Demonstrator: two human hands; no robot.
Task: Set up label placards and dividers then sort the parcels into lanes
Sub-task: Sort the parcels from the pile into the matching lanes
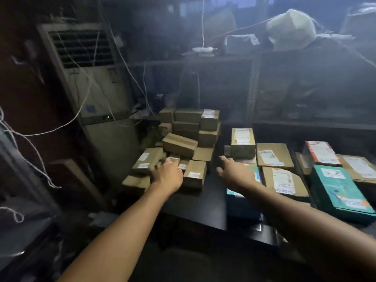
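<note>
A heap of small brown cardboard parcels (189,135) is piled at the far left of a dark table (203,208). My left hand (167,173) reaches into the front of this heap, its fingers touching a small labelled parcel (175,160); the grip is blurred. My right hand (234,171) hovers open to the right of the heap, fingers spread, holding nothing. On the right lie flat parcels in rows: brown boxes (273,155), a teal box (339,190), a red-and-white parcel (322,152) and an upright small box (243,142). A blue-teal parcel (242,202) lies under my right forearm.
A tall standing air conditioner (91,94) stands at the left with loose white cords (26,137) hanging across it. Dark metal shelving (284,88) runs behind the table, with a white wrapped bundle (291,29) on top. A cardboard piece (77,180) leans by the air conditioner.
</note>
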